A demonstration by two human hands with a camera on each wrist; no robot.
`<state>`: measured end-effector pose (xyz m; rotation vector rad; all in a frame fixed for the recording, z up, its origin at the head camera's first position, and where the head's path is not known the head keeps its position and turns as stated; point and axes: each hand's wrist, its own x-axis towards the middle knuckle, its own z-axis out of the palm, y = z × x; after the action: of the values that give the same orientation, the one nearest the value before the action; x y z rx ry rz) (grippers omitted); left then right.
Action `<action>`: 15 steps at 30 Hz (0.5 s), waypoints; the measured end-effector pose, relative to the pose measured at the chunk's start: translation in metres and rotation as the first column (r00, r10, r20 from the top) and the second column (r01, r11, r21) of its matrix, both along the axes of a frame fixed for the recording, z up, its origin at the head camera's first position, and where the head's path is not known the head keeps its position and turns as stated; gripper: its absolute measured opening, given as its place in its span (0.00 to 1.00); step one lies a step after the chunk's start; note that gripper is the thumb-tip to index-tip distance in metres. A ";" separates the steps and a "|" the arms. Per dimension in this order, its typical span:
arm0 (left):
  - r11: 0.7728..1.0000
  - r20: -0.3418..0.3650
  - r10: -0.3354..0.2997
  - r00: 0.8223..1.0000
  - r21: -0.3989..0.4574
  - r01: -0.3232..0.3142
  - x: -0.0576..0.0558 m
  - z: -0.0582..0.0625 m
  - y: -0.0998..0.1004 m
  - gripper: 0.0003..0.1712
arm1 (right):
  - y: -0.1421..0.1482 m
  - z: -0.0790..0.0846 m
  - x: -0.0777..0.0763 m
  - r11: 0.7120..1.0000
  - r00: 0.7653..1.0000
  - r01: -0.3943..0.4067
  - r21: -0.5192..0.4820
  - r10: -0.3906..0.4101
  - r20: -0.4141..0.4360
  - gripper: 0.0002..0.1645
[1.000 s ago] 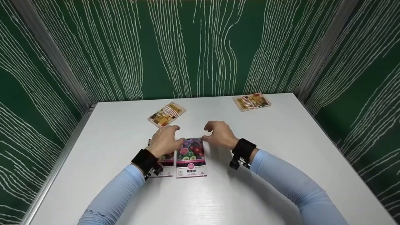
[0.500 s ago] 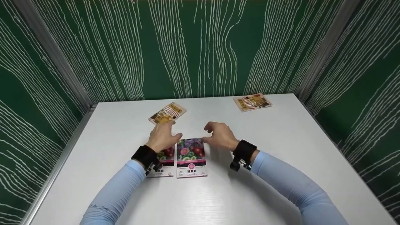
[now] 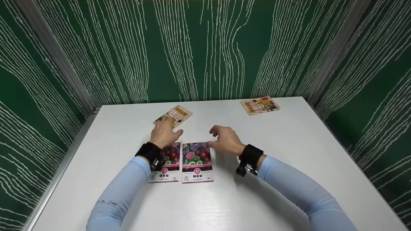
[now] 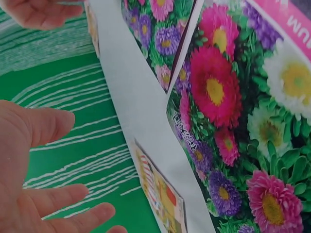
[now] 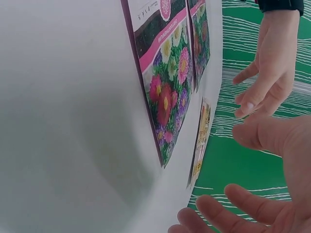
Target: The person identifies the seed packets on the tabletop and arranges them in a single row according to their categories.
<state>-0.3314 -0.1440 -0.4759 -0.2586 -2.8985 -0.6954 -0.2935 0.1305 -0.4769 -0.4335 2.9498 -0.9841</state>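
Two matching flower seed packets lie flat side by side mid-table in the head view: a left packet (image 3: 172, 155) and a right packet (image 3: 196, 162). Pink, red and purple blooms cover their upper halves. My left hand (image 3: 164, 134) reaches past the left packet, its fingers over the near end of a yellow packet (image 3: 180, 113) with a red-and-white striped awning. Whether the fingertips touch it I cannot tell. Thumb and fingers (image 4: 73, 199) are spread in the left wrist view. My right hand (image 3: 225, 139) hovers by the right packet's upper right corner, fingers loosely bent, holding nothing.
Another yellow packet (image 3: 260, 105) lies near the back right edge of the white table (image 3: 257, 205). Green walls (image 3: 218, 48) with white wavy lines enclose the back and sides. Black bands with small cameras sit on both wrists.
My left hand has moved forward from above the left flower packet to the left yellow packet, uncovering more of the flower packet. The right hand has hardly moved.
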 end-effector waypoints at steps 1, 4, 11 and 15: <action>1.000 0.004 0.005 1.000 0.002 -0.005 -0.002 0.000 0.000 0.42 | 0.000 0.000 0.000 1.000 1.000 0.001 -0.002 -0.001 -0.001 0.32; 1.000 0.000 0.012 1.000 0.006 -0.012 -0.007 0.002 0.002 0.43 | 0.001 0.000 0.000 1.000 1.000 0.004 -0.007 -0.004 -0.004 0.32; 0.999 0.001 0.035 0.999 -0.009 -0.035 -0.020 0.002 0.003 0.43 | 0.001 0.001 0.000 1.000 1.000 0.005 -0.003 -0.005 -0.001 0.33; 0.998 0.038 0.063 0.997 -0.021 -0.062 -0.030 0.003 0.000 0.44 | 0.001 0.001 -0.001 1.000 1.000 0.007 -0.004 -0.007 0.001 0.32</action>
<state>-0.3617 -0.1443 -0.4729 -0.1578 -2.9378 -0.6690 -0.2947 0.1315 -0.4764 -0.4223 2.9510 -0.9906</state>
